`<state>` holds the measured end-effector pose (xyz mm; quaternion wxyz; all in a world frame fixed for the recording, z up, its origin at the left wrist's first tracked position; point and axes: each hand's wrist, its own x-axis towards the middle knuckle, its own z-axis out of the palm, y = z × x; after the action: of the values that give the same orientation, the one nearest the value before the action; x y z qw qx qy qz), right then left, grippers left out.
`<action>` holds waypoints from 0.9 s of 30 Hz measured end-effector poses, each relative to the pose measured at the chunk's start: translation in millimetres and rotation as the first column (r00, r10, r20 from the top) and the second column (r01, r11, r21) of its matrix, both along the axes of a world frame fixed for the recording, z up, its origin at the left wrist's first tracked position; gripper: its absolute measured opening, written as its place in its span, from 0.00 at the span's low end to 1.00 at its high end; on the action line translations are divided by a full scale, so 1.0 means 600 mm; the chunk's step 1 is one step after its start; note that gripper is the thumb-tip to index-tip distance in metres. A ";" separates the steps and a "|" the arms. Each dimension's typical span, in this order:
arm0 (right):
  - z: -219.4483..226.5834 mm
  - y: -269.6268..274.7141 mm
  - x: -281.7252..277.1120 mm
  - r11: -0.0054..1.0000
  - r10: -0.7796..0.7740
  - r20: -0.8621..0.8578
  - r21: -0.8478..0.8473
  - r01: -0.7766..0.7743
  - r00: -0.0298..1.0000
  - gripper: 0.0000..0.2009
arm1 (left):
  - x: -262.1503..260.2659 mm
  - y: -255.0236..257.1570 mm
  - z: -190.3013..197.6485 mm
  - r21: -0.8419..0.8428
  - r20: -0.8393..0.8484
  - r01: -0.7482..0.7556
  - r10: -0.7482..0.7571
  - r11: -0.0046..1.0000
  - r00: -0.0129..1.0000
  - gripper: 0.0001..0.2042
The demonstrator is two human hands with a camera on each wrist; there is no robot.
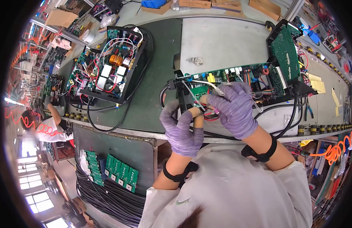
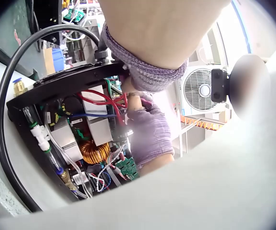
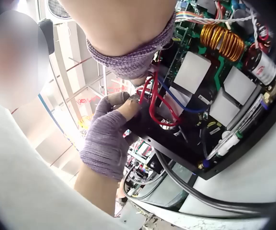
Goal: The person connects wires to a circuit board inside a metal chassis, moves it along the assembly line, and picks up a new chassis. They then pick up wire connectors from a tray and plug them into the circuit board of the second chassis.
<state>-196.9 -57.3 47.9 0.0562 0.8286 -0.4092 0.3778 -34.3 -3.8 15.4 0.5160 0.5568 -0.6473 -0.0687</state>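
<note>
Red looped wires [image 3: 153, 98] at the near end of the open black metal chassis with its green circuit board [image 1: 236, 81] are what both hands work on, at the front edge of the grey bench [image 1: 221, 41]; going from left to right in the head view, a second open black unit with a copper coil [image 1: 107, 70] lies well apart on the green mat [image 1: 153, 87], then comes the left hand [image 1: 180, 129] in a purple knit glove with bare fingertips, its fingers curled and pinching the red wires just beside the chassis wall, then the right hand [image 1: 233, 108], gloved alike, fingers bent down over the same bundle; whether it actually grips a wire I cannot tell, since the palm hides the tips; a white lead with a connector [image 1: 217, 89] hangs loose across its knuckles. As I judge it, a hard pull could strain the wires' ends, which are hidden; the bare fingertips could catch on the chassis edge; the loose white lead could snag on the moving glove; the thick black cable [image 1: 290, 114] at the right, draped over the bench edge, could drag the unit.
</note>
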 end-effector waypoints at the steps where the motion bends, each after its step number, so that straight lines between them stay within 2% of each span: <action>1: -0.002 0.000 0.003 0.999 -0.013 -0.013 -0.034 0.012 1.000 0.13 | 0.002 -0.003 0.006 -0.002 0.035 -0.011 0.011 1.000 0.999 0.15; 3: -0.007 0.000 0.010 0.994 -0.041 -0.037 -0.103 0.037 0.998 0.14 | 0.009 -0.008 0.025 -0.010 0.106 -0.030 0.031 0.999 0.994 0.13; 6: -0.004 0.005 0.016 0.997 -0.064 0.013 -0.039 0.064 0.998 0.13 | 0.011 -0.009 0.038 -0.013 0.180 -0.034 0.036 0.999 0.983 0.13; 9: -0.005 0.011 0.006 0.998 -0.022 0.025 0.056 0.021 0.999 0.12 | 0.013 -0.005 0.052 0.060 0.236 -0.035 0.020 0.998 0.972 0.13; 12: -0.012 0.003 -0.011 0.998 0.035 0.039 0.051 -0.037 0.999 0.11 | 0.009 -0.006 0.059 0.071 0.274 -0.060 0.038 0.996 0.961 0.13; 15: 0.001 -0.003 -0.016 0.989 0.061 -0.013 0.132 -0.059 0.998 0.10 | 0.002 -0.010 0.066 0.119 0.281 -0.121 0.084 0.985 0.956 0.15; 18: -0.005 -0.015 -0.020 0.980 0.091 0.027 0.176 -0.094 0.996 0.11 | 0.009 -0.018 0.069 0.153 0.291 -0.087 0.039 0.984 0.956 0.17; 22: -0.004 -0.027 -0.009 0.978 0.028 -0.015 0.209 -0.024 1.000 0.12 | 0.006 -0.025 0.085 0.157 0.333 -0.095 0.038 0.983 0.942 0.17; 25: 0.024 -0.027 0.000 0.978 0.014 -0.107 0.208 0.009 0.994 0.12 | 0.013 -0.029 0.090 0.176 0.386 -0.069 -0.004 0.982 0.922 0.17; 27: 0.040 -0.025 0.007 0.966 0.021 -0.226 0.254 0.038 0.974 0.11 | 0.019 -0.033 0.096 0.178 0.453 -0.051 -0.036 0.983 0.891 0.17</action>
<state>-192.6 -72.5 71.6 -0.0035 0.8648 -0.4492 0.2241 -23.1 -23.4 72.8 0.2968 0.6055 -0.7384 0.0053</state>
